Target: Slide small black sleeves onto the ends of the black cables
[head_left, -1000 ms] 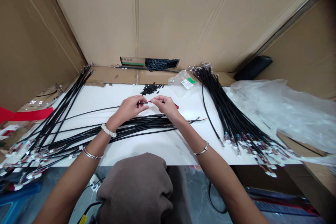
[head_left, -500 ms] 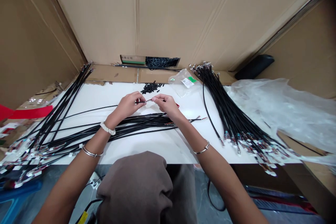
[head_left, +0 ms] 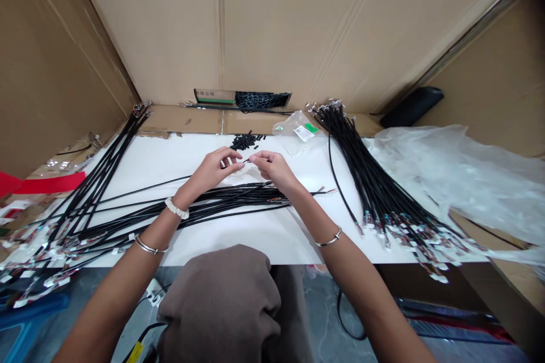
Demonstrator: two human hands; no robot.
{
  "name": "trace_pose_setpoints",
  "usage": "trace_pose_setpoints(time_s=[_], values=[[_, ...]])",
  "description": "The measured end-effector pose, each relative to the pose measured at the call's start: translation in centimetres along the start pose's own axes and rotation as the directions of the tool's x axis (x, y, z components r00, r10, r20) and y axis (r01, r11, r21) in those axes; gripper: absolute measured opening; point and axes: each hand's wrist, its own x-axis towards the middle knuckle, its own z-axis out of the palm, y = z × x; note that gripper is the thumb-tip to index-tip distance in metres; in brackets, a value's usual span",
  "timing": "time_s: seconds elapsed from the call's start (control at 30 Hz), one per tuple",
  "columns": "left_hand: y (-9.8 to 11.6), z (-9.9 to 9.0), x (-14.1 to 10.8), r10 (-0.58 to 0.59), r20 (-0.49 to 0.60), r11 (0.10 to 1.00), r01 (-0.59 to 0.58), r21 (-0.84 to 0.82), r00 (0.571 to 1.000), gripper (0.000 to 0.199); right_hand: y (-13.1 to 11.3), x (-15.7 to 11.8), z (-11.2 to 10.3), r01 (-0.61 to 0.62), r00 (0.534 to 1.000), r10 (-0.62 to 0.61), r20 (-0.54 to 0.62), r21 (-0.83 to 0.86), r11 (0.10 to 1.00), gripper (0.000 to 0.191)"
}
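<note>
My left hand has its thumb and forefinger apart beside the thin wire ends of a black cable. That cable runs in from the left and passes behind this hand, so its stretch there is hidden. With thumb and forefinger pinched together, my right hand grips the wire ends. Below both hands lies a bundle of black cables, some with bare coloured wire tips at the right. Just beyond the hands is a small heap of short black tube pieces.
A thick fan of black cables with white connectors lies at the right, and another cable bunch at the left. A clear plastic bag rests near the back. Plastic sheeting covers the far right. Cardboard walls surround the white table.
My left thumb and forefinger have spread apart from their pinch on the cable. The fingertips of both hands are now closer together. My right hand keeps its pinch.
</note>
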Motion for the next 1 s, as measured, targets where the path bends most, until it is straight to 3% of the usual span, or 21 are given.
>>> trace_pose_setpoints(time_s=[0.13,0.3,0.47,0.6,0.77,1.0], values=[[0.5,1.5,-0.4,0.148,-0.098,0.978,-0.131,0.161,0.984,0.026,-0.1,-0.1,-0.1,-0.036,0.996,0.031,0.080,0.058,0.998,0.036],[1.0,2.5,-0.8,0.254,-0.196,0.925,-0.179,0.336,0.947,0.026,-0.4,-0.3,-0.4,-0.096,0.984,0.076,0.161,0.117,0.989,0.034],[0.9,2.4,-0.6,0.328,-0.212,0.881,-0.217,0.421,0.921,0.027,-0.6,-0.4,-0.5,-0.150,0.973,0.122,0.197,0.136,0.979,0.030],[0.8,2.5,-0.6,0.317,-0.201,0.882,-0.210,0.421,0.927,0.028,-0.4,-0.3,-0.6,-0.118,0.978,0.096,0.184,0.114,0.986,0.033],[1.2,3.0,-0.7,0.216,-0.245,0.945,-0.140,0.294,0.945,0.025,-0.4,-0.3,-0.5,-0.072,0.990,0.060,0.129,0.094,0.993,0.034],[1.1,3.2,-0.7,0.192,-0.254,0.968,-0.140,0.209,0.948,0.021,-0.9,-0.3,-0.7,-0.202,0.971,0.160,0.180,0.251,0.947,0.013]])
